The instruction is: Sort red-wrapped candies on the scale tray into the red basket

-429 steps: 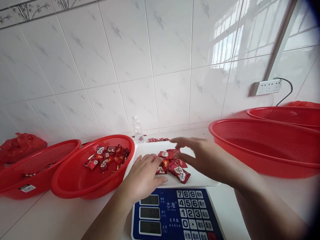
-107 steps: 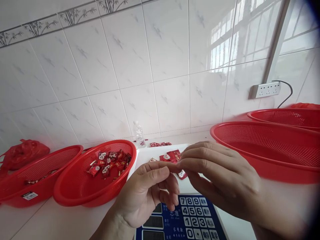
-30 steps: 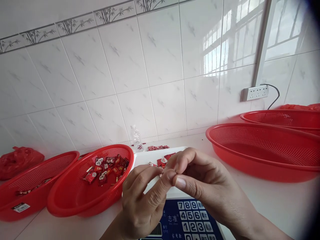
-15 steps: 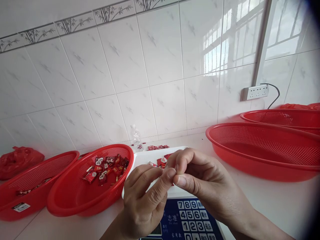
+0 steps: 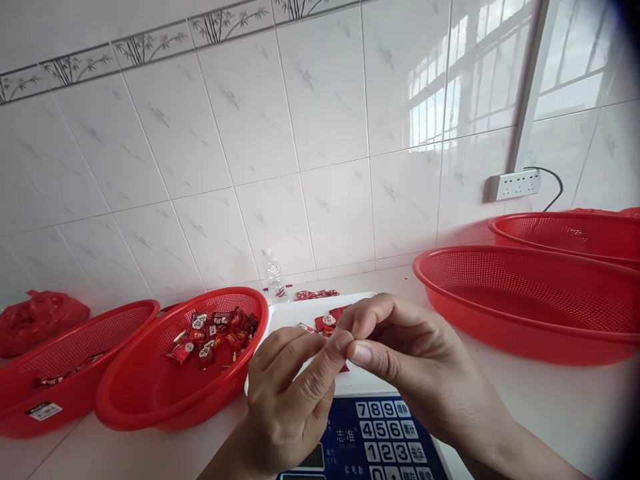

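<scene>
Above a digital scale (image 5: 390, 433), my left hand (image 5: 295, 393) and my right hand (image 5: 415, 360) meet at the fingertips. Thumbs and forefingers are pinched together on both sides; whatever lies between them is too small or hidden to make out. Behind the hands is the scale's white tray (image 5: 295, 310), partly covered by them, with a few red wrapped candies (image 5: 327, 323) in it. To the left, a red perforated basket (image 5: 145, 400) contains several more red and dark wrapped candies (image 5: 205, 350).
Another red basket (image 5: 30, 423) with some packets stands far left, a red plastic bag (image 5: 43, 320) behind it. Two red baskets stand at right, the nearer (image 5: 530, 327) in front. A clear bottle (image 5: 273, 273) and red packets (image 5: 317, 294) sit by the tiled wall, below a power strip (image 5: 515, 185).
Both hands stay pinched together in nearly the same place. The right forefinger and thumb have shifted very slightly, and the view has moved a little.
</scene>
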`<state>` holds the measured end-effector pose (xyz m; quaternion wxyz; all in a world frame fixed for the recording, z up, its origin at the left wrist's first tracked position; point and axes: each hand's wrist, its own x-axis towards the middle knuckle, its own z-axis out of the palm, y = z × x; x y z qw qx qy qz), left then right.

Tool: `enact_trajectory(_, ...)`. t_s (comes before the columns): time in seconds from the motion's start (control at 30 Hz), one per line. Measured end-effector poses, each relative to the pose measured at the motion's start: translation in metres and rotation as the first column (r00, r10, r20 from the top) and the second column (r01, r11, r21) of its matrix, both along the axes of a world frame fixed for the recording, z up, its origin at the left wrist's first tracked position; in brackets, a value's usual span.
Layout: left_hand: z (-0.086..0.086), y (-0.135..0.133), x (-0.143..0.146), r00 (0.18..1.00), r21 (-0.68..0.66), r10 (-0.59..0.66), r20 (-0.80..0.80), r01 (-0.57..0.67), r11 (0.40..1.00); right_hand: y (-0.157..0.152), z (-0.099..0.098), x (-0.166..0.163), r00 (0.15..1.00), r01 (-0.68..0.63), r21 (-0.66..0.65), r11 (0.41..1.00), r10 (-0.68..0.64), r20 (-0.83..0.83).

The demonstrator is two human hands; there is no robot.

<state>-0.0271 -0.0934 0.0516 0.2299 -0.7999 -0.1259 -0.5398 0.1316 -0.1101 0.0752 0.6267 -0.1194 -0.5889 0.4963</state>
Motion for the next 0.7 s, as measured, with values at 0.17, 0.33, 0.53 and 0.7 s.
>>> enact_trajectory(0.17,0.0001,-0.002,0.0012,1.0,-0.02,-0.017,-0.001,0.017,1.0,0.0011,0.0005,-0.0013,0.999,0.034,0.078,0.996,-0.034,-0.001)
enact_trajectory(0.33,0.0008,-0.0017,0.0025,1.0,-0.033,-0.024,0.01,0.024,0.999,0.0019,-0.0005,-0.0013,0.999,0.034,0.115,0.993,-0.033,-0.007)
enact_trajectory(0.53,0.0007,-0.0018,0.0026,1.0,-0.034,-0.02,0.022,0.02,0.999,0.0025,-0.003,-0.0028,0.999,-0.008,0.08,0.997,0.012,-0.049)
enact_trajectory(0.7,0.0022,-0.0023,0.0038,0.999,-0.03,-0.033,0.02,0.033,0.999,0.0037,-0.0042,-0.0038,0.998,-0.029,0.064,0.998,0.033,-0.059)
